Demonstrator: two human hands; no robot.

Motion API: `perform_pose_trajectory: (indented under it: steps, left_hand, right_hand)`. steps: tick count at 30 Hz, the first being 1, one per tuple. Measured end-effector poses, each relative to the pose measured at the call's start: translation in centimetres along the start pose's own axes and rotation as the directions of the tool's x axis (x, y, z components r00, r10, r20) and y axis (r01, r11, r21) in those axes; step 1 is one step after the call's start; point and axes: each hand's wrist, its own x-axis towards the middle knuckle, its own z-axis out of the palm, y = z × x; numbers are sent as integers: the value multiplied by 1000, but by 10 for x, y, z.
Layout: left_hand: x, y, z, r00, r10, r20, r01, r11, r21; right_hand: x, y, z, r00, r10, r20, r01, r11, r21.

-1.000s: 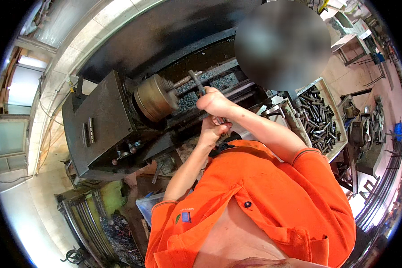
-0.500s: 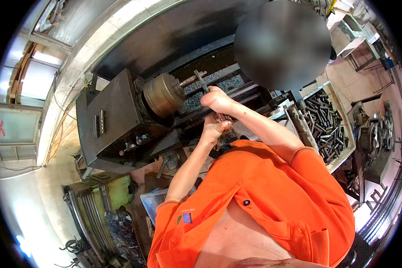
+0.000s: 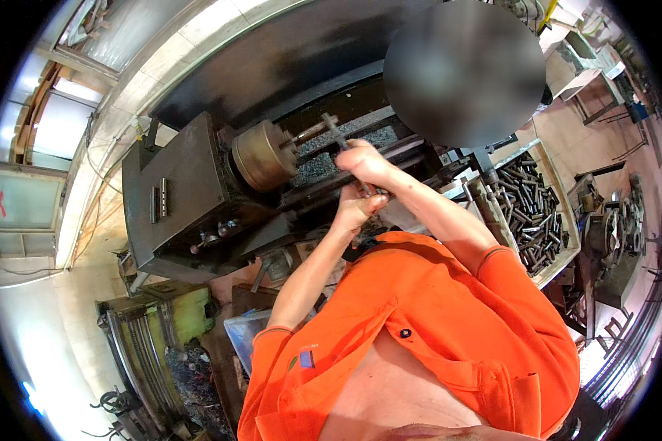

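My right hand (image 3: 363, 160) is closed around a slim, caliper-like metal tool (image 3: 336, 132) with a cross-shaped far end. That end sits across the tip of a thin metal rod (image 3: 309, 134), which sticks out of the round lathe chuck (image 3: 261, 156); whether they touch I cannot tell. Just below, my left hand (image 3: 357, 212) is closed on the tool's near end, its fingers partly hidden by my right wrist. The tool looks slightly blurred.
The lathe headstock (image 3: 176, 198) with its levers (image 3: 212, 237) stands to the left. Metal chips (image 3: 379, 137) lie in the lathe bed. At the right, a tray (image 3: 575, 242) holds many short metal rods (image 3: 533, 206). A green machine (image 3: 195, 305) is at lower left.
My right hand has shifted slightly down and right, nearer my left hand. The tool's cross-shaped end stays by the rod tip. The whole view has moved a little.
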Motion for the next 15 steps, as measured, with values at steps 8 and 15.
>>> perform_pose_trajectory:
  steps: [8,15]
  left_hand:
    - [-3,-1,-10,999,-15,30,17,999,-41]
    - [8,1,2,997,-30,65,32,999,-28]
  right_hand:
    - [10,4,5,999,10,53,-5,994,-106]
    - [1,2,-13,999,-34,30,32,998,54]
